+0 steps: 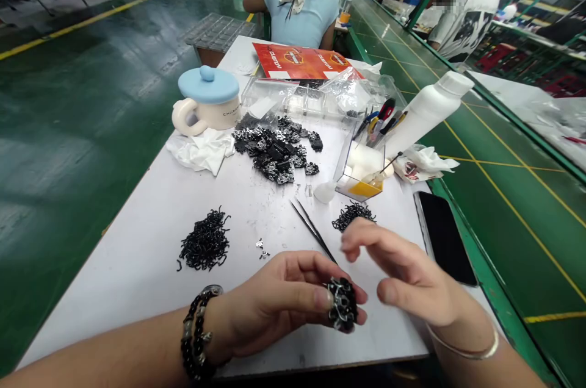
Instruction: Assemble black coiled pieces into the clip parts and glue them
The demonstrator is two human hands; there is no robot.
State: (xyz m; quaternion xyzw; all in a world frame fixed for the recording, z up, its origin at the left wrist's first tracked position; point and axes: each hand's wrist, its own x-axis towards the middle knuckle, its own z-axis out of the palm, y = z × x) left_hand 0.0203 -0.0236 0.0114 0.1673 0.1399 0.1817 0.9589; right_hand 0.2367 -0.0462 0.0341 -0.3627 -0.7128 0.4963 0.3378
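My left hand (279,302) is closed around a small black-and-silver part (342,304) near the table's front edge. To its right, my right hand (412,275) is raised with thumb and fingers apart and nothing between them. Black tweezers (314,229) lie behind my left hand, partly hidden by it. A pile of small black curved pieces (205,241) lies at the left, and a smaller such pile (352,215) sits just beyond my right fingertips. Farther back is a heap of black and silver parts (277,150). Tiny silver pieces (260,246) lie mid-table.
A lidded cup (208,101) and crumpled tissue (201,149) stand back left. At the right are a tool holder (361,168), white bottle (430,110) and phone (444,238). Plastic trays (302,98) and a red sheet (306,61) lie behind; a person (300,7) sits beyond.
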